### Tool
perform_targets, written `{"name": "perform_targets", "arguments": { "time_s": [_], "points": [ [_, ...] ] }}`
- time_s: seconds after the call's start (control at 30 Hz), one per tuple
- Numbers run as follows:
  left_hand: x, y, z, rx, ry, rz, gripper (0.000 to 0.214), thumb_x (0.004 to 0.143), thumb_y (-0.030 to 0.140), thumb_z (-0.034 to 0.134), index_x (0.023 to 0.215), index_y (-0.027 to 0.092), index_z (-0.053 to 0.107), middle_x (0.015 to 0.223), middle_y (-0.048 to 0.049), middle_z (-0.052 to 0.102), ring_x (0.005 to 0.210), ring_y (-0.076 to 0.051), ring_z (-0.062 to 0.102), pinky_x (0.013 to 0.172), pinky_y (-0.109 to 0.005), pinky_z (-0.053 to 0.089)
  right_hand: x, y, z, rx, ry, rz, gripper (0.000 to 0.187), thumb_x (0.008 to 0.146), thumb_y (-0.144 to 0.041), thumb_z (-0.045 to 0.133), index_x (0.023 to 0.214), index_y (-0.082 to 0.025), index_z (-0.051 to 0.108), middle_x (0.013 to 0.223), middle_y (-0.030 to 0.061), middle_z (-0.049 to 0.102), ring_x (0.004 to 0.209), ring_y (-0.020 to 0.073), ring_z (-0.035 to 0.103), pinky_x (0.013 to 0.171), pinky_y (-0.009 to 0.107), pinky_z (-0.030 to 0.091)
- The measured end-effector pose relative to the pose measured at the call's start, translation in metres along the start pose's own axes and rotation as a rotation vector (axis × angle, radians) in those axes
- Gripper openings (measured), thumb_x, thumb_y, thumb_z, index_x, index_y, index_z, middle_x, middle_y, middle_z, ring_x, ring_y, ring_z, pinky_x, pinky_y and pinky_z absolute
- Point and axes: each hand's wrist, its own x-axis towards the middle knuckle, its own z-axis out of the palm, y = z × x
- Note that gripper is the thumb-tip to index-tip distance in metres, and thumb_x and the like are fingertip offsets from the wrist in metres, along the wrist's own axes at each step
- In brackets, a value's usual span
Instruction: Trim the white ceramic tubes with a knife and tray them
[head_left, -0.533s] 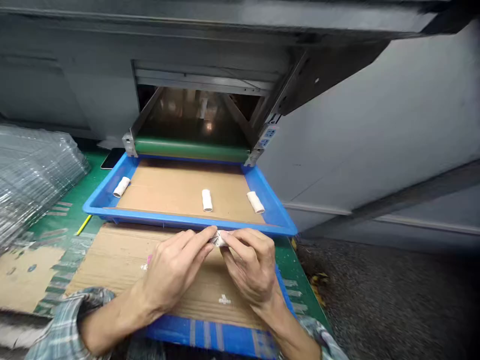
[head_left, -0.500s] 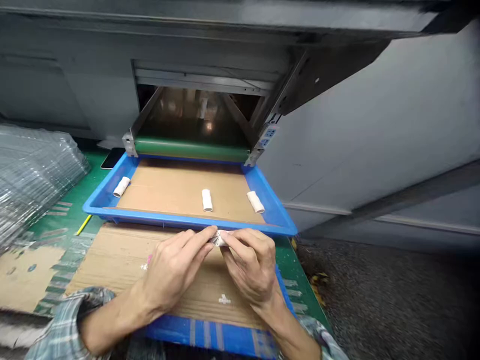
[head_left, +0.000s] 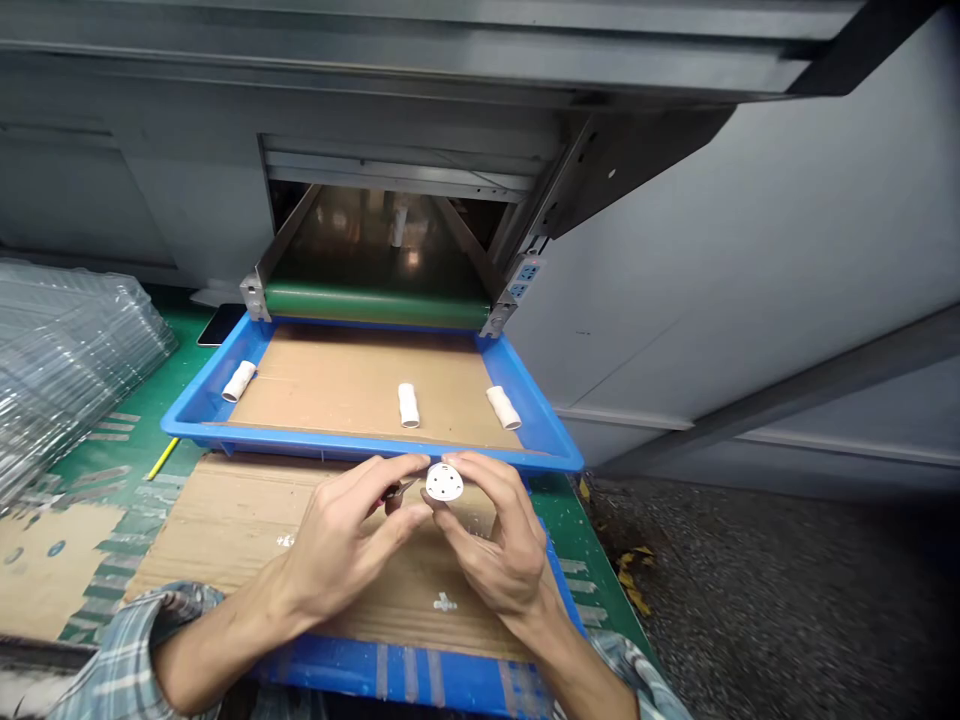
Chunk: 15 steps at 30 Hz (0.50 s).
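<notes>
My right hand (head_left: pixel 495 545) pinches a small white round part (head_left: pixel 444 483), its flat face with small holes turned toward me. My left hand (head_left: pixel 345 540) is closed on a thin dark metal tool (head_left: pixel 399 491) whose tip touches the part's left edge. Both hands hover above a brown cardboard sheet (head_left: pixel 225 520) lying in a near blue tray (head_left: pixel 420 680). Just behind them is a second blue tray (head_left: pixel 187 415) lined with cardboard, with three white cylinders on it: a left cylinder (head_left: pixel 238 381), a middle cylinder (head_left: pixel 408 405) and a right cylinder (head_left: pixel 503 407).
A green conveyor roller (head_left: pixel 375 303) ends at the far tray, under a grey machine housing (head_left: pixel 420 90). A stack of clear plastic trays (head_left: pixel 60 350) sits at left on the green mat (head_left: pixel 120 470). A dark phone (head_left: pixel 219 324) lies behind the tray. Floor at right.
The white part has been turned so its round holed face shows toward me, and the thin tool in my left hand is now visible. The view has shifted slightly.
</notes>
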Motion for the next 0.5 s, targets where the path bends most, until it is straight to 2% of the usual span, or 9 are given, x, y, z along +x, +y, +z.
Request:
{"name": "perform_targets", "arguments": {
  "time_s": [0.07, 0.23, 0.37, 0.5],
  "points": [
    [-0.001, -0.002, 0.001, -0.003, -0.008, 0.017, 0.033, 0.112, 0.032, 0.064, 0.143, 0.021, 0.065, 0.104, -0.0030, 0.077, 0.081, -0.012, 0.070, 0.081, -0.025, 0.063, 0.002, -0.002, 0.000, 0.008, -0.010, -0.004, 0.039, 0.104, -0.013, 0.071, 0.140, -0.020, 0.060, 0.118, 0.0134, 0.076, 0.109, 0.0275, 0.077, 0.091, 0.045, 0.070],
    [-0.004, -0.004, 0.004, -0.017, -0.001, 0.066, 0.031, 0.111, 0.022, 0.064, 0.142, 0.022, 0.064, 0.109, -0.0043, 0.077, 0.084, -0.012, 0.069, 0.085, -0.024, 0.062, 0.002, -0.005, 0.000, 0.019, 0.000, -0.004, 0.035, 0.105, -0.015, 0.070, 0.138, -0.020, 0.062, 0.117, 0.0138, 0.077, 0.109, 0.0270, 0.078, 0.091, 0.043, 0.071],
    [0.000, -0.003, 0.005, 0.062, 0.024, 0.106, 0.027, 0.112, 0.024, 0.062, 0.139, 0.019, 0.065, 0.106, -0.0059, 0.078, 0.080, -0.013, 0.069, 0.081, -0.025, 0.061, -0.001, -0.005, 0.000, 0.064, 0.007, 0.006, 0.036, 0.104, -0.015, 0.071, 0.138, -0.020, 0.064, 0.118, 0.0130, 0.078, 0.110, 0.0261, 0.078, 0.092, 0.041, 0.070],
    [0.003, -0.011, 0.002, 0.162, 0.032, 0.151, 0.026, 0.114, 0.028, 0.057, 0.136, 0.016, 0.065, 0.088, -0.0020, 0.072, 0.069, -0.011, 0.067, 0.068, -0.020, 0.058, -0.001, 0.003, 0.008, 0.128, 0.036, 0.018, 0.043, 0.103, -0.016, 0.073, 0.144, -0.022, 0.064, 0.121, 0.0124, 0.078, 0.112, 0.0257, 0.078, 0.095, 0.041, 0.070]
  ]
}}
